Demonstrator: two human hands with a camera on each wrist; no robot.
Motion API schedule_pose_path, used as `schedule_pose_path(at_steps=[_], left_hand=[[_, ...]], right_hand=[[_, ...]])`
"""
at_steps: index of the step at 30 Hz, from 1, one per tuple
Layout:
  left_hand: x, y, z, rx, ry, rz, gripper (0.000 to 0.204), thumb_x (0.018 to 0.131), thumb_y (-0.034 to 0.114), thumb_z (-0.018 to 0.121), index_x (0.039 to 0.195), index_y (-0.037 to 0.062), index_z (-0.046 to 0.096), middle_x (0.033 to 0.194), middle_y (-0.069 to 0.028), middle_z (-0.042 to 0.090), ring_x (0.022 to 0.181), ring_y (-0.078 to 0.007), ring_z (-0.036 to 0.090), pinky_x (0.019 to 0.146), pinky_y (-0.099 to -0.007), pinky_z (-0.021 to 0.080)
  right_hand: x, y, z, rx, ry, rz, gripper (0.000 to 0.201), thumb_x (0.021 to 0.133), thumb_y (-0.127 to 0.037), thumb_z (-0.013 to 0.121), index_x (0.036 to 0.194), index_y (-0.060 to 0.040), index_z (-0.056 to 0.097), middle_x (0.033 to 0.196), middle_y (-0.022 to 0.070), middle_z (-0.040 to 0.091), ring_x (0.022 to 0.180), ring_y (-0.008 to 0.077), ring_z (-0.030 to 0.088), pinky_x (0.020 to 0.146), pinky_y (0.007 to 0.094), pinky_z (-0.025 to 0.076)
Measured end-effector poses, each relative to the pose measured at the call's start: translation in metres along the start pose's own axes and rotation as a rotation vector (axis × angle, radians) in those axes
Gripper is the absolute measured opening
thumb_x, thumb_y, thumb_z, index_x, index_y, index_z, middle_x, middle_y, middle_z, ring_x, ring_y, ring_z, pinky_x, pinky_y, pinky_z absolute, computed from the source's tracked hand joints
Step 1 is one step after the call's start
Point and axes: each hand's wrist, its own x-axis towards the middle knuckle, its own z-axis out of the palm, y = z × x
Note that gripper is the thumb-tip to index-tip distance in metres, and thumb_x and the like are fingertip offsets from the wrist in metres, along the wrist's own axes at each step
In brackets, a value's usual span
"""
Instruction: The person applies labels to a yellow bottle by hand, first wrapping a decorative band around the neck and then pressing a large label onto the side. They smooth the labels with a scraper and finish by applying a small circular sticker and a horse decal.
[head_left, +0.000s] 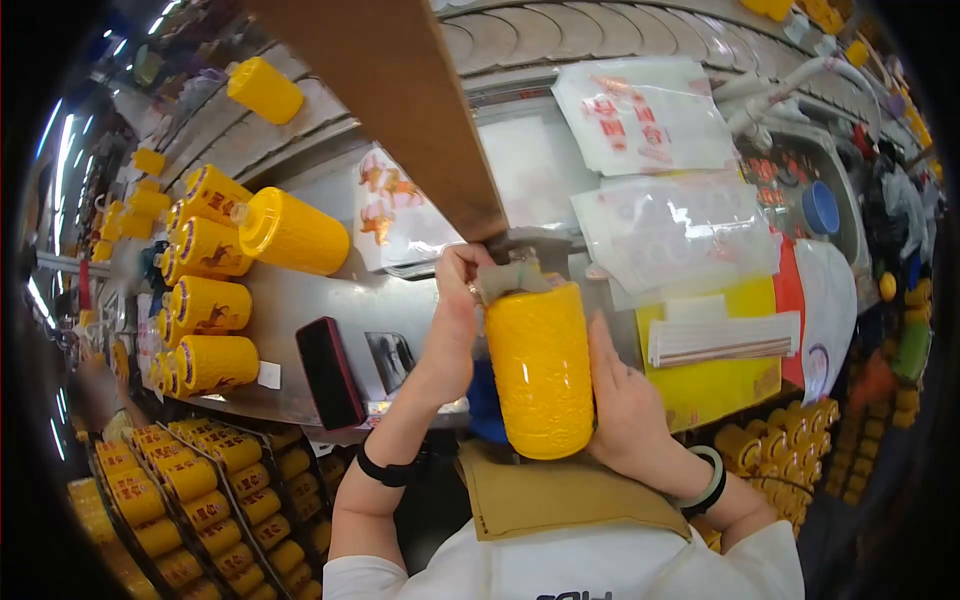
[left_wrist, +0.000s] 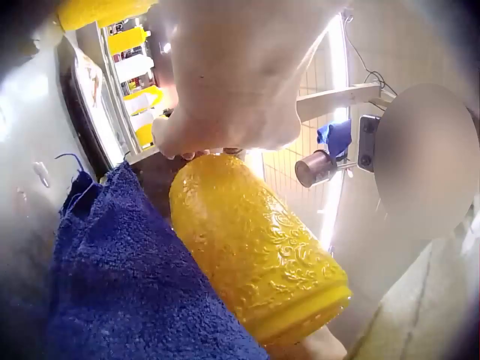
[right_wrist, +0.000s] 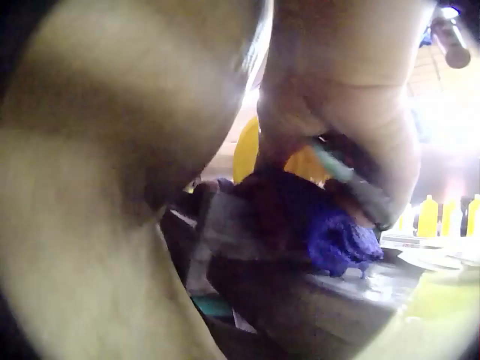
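A glossy yellow embossed bottle (head_left: 540, 370) is tilted in front of the person's body, its neck pointing away. At the neck, the left hand (head_left: 452, 325) has its fingers curled on a crumpled greyish cloth-like piece (head_left: 508, 281). The right hand (head_left: 632, 415) lies along the bottle's right side with straight fingers visible; its underside is hidden. In the left wrist view the bottle's raised pattern (left_wrist: 255, 247) shows clearly beside a blue towel (left_wrist: 142, 277). The right wrist view is mostly filled by blurred skin, with the blue towel (right_wrist: 341, 244) beyond.
Several yellow bottles (head_left: 215, 305) stand on the left of the metal table (head_left: 285, 295), near a phone (head_left: 330, 373). A brown post (head_left: 390, 110) rises ahead. Plastic bags (head_left: 675, 230) and a striped white stack (head_left: 725, 338) lie right. Packed bottle crates (head_left: 190, 490) are below left.
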Motion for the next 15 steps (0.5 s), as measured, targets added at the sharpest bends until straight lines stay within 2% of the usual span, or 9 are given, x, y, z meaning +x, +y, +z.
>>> schedule_pose_path(at_steps=[2, 4, 5, 6, 8, 11, 12, 13, 15], left_hand=[[-0.002, -0.014, 0.005, -0.130, 0.085, -0.116, 0.070, 0.109, 0.065, 0.019, 0.131, 0.0016, 0.040, 0.117, -0.0077, 0.038, 0.115, -0.0182, 0.041, 0.110, -0.0351, 0.030], [0.007, 0.022, 0.004, 0.011, -0.075, 0.023, 0.059, 0.112, 0.057, 0.021, 0.128, 0.0040, 0.041, 0.116, -0.0073, 0.036, 0.115, -0.0181, 0.042, 0.111, -0.0348, 0.032], [0.007, 0.027, 0.002, 0.208, -0.001, -0.004, 0.061, 0.111, 0.059, 0.026, 0.121, 0.0023, 0.045, 0.118, -0.0076, 0.036, 0.115, -0.0184, 0.044, 0.108, -0.0341, 0.037], [0.007, 0.021, 0.010, -0.056, 0.065, 0.045, 0.061, 0.110, 0.059, 0.028, 0.119, 0.0011, 0.045, 0.117, -0.0089, 0.038, 0.110, -0.0187, 0.045, 0.105, -0.0334, 0.040], [0.008, 0.037, 0.012, -0.109, 0.062, -0.033, 0.063, 0.109, 0.061, 0.030, 0.120, 0.0003, 0.042, 0.116, -0.0090, 0.039, 0.104, -0.0185, 0.045, 0.102, -0.0340, 0.042], [0.013, 0.047, 0.008, 0.056, 0.048, -0.209, 0.064, 0.108, 0.064, 0.032, 0.121, 0.0011, 0.038, 0.113, -0.0096, 0.038, 0.101, -0.0184, 0.042, 0.100, -0.0334, 0.040], [0.012, 0.036, 0.007, 0.060, 0.055, -0.199, 0.064, 0.108, 0.064, 0.032, 0.121, 0.0011, 0.038, 0.113, -0.0096, 0.038, 0.101, -0.0184, 0.042, 0.100, -0.0334, 0.040], [0.009, 0.020, 0.006, 0.063, 0.054, -0.119, 0.066, 0.106, 0.066, 0.032, 0.123, 0.0020, 0.037, 0.113, -0.0077, 0.036, 0.104, -0.0165, 0.039, 0.102, -0.0313, 0.036], [0.008, 0.011, 0.002, 0.090, 0.029, -0.020, 0.073, 0.104, 0.071, 0.030, 0.125, 0.0021, 0.036, 0.115, -0.0062, 0.033, 0.108, -0.0148, 0.035, 0.104, -0.0294, 0.030]], right_hand=[[0.007, 0.004, 0.002, 0.037, -0.003, 0.003, 0.092, 0.064, -0.003, 0.073, 0.147, 0.0190, 0.040, 0.151, 0.0381, 0.045, 0.082, 0.0305, 0.064, 0.073, 0.0374, 0.051], [0.006, -0.014, -0.016, -0.047, -0.010, -0.012, 0.098, 0.062, -0.006, 0.079, 0.148, 0.0189, 0.037, 0.152, 0.0379, 0.043, 0.087, 0.0337, 0.065, 0.076, 0.0396, 0.051], [0.010, -0.023, -0.032, -0.109, -0.109, -0.079, 0.106, 0.061, -0.010, 0.084, 0.150, 0.0189, 0.034, 0.153, 0.0383, 0.041, 0.092, 0.0367, 0.067, 0.076, 0.0399, 0.052], [0.011, -0.021, -0.026, -0.102, -0.114, -0.123, 0.106, 0.061, -0.010, 0.084, 0.150, 0.0189, 0.034, 0.153, 0.0383, 0.041, 0.092, 0.0367, 0.067, 0.076, 0.0399, 0.052], [0.007, -0.009, -0.004, -0.016, 0.080, -0.023, 0.108, 0.063, -0.014, 0.087, 0.150, 0.0184, 0.033, 0.150, 0.0373, 0.045, 0.092, 0.0372, 0.067, 0.075, 0.0404, 0.052], [0.009, -0.001, -0.002, 0.026, -0.048, 0.071, 0.115, 0.065, -0.018, 0.089, 0.154, 0.0177, 0.025, 0.132, 0.0329, 0.059, 0.089, 0.0385, 0.067, 0.073, 0.0418, 0.052], [0.010, -0.005, -0.008, 0.054, -0.131, 0.105, 0.118, 0.066, -0.019, 0.090, 0.155, 0.0174, 0.022, 0.126, 0.0308, 0.062, 0.088, 0.0390, 0.067, 0.073, 0.0426, 0.052], [0.010, -0.012, -0.014, 0.030, -0.045, -0.029, 0.116, 0.069, -0.017, 0.090, 0.156, 0.0164, 0.021, 0.116, 0.0278, 0.066, 0.099, 0.0424, 0.068, 0.082, 0.0433, 0.055], [0.013, -0.027, -0.023, 0.001, -0.032, -0.068, 0.116, 0.069, -0.017, 0.090, 0.156, 0.0172, 0.021, 0.116, 0.0277, 0.066, 0.099, 0.0423, 0.068, 0.083, 0.0432, 0.055]])
